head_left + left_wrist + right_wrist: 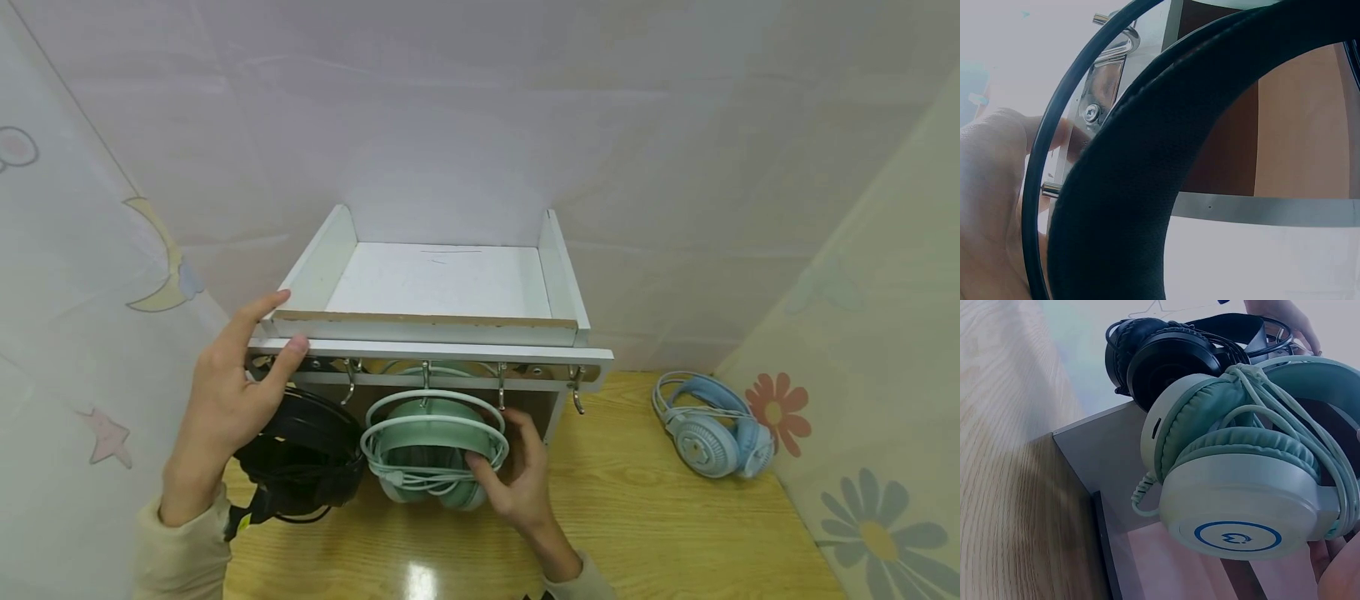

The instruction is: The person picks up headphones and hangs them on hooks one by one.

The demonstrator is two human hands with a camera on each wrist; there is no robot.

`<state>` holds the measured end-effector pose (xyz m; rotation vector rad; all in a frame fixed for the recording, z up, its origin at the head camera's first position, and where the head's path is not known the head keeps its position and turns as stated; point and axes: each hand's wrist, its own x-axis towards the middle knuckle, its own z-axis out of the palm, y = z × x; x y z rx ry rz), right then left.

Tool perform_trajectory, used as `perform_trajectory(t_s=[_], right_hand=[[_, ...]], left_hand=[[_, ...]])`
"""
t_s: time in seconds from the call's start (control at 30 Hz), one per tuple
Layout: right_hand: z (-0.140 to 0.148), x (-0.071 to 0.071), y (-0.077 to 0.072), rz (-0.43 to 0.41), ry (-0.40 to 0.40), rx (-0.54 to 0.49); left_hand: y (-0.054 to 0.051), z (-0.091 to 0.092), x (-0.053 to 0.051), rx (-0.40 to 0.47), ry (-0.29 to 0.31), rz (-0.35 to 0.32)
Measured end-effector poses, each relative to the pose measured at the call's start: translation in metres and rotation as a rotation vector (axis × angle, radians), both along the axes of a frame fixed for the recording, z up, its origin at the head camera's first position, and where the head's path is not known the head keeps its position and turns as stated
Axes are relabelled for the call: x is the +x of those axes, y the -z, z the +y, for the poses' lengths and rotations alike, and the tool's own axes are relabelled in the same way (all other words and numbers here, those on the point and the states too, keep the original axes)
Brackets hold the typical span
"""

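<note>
My left hand [232, 392] grips the left front corner of a white shelf rack [442, 350], its thumb lying on the front rail. Just below it, black headphones [303, 450] hang at the rail's left end; their padded headband [1129, 156] fills much of the left wrist view. With thumb and fingers, my right hand [517, 483] holds the right side of pale green headphones [431, 433] under a middle hook [426, 375]. Their looped cable [1291, 412] passes over the ear cups [1241, 500]. Whether the hook bears their headband I cannot tell.
Light blue headphones [708, 429] lie on the wooden table [637, 525] at the right, beside a flowered curtain [862, 433]. More metal hooks [577, 392] line the rail's right part. A pale cloth wall [480, 125] rises behind the rack.
</note>
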<state>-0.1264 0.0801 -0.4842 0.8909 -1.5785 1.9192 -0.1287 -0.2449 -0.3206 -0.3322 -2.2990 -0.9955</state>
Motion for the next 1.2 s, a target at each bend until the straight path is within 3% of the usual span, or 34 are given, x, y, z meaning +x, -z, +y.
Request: perform_trajectory(t_s=[0.4, 1.2], right_hand=[[0.008, 0.005, 0.004, -0.039, 0.092, 0.049], [0.032, 0.009, 0.013, 0.017, 0.073, 0.023]], left_hand=[[0.002, 0.0, -0.001, 0.003, 0.015, 0.001], [0.002, 0.0, -0.002, 0.01, 0.005, 0.013]])
